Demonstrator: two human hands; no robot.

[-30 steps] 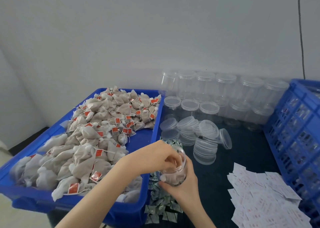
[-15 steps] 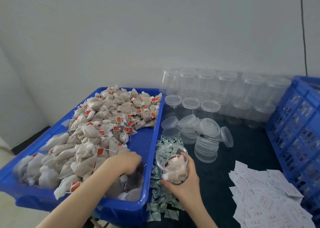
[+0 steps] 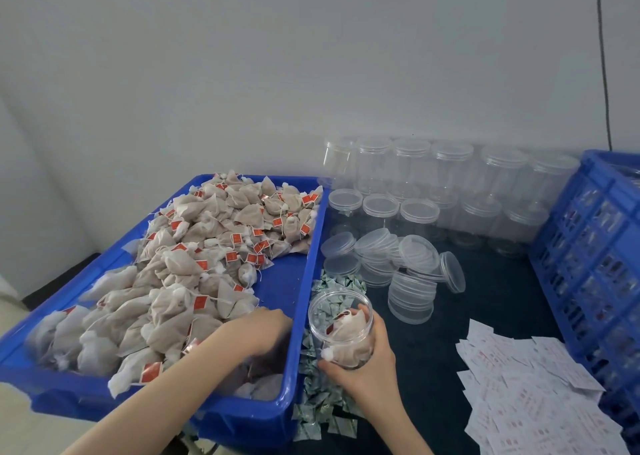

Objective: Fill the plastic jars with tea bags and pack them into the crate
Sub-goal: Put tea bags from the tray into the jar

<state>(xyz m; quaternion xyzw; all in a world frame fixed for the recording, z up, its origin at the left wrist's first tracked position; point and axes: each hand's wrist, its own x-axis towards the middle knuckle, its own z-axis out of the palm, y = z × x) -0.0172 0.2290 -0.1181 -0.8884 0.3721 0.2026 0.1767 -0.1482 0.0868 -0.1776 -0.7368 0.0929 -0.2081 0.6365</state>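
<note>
While the right hand [image 3: 360, 361] grips a clear open jar [image 3: 341, 326] holding some tea bags at 6 o'clock, the blurred left hand [image 3: 266, 330], grip unclear, reaches into the blue tray [image 3: 298, 281] of tea bags [image 3: 194, 264] at 9 o'clock.

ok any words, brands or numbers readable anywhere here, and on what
None can be read.
Red tags on the tea bags: pale marks, too blurred.
White paper slips: reddish print, too small.
Green-and-white sachets: printed pattern, no legible text.
Held jar, lids, blue tray, blue crate: no text visible.
</note>
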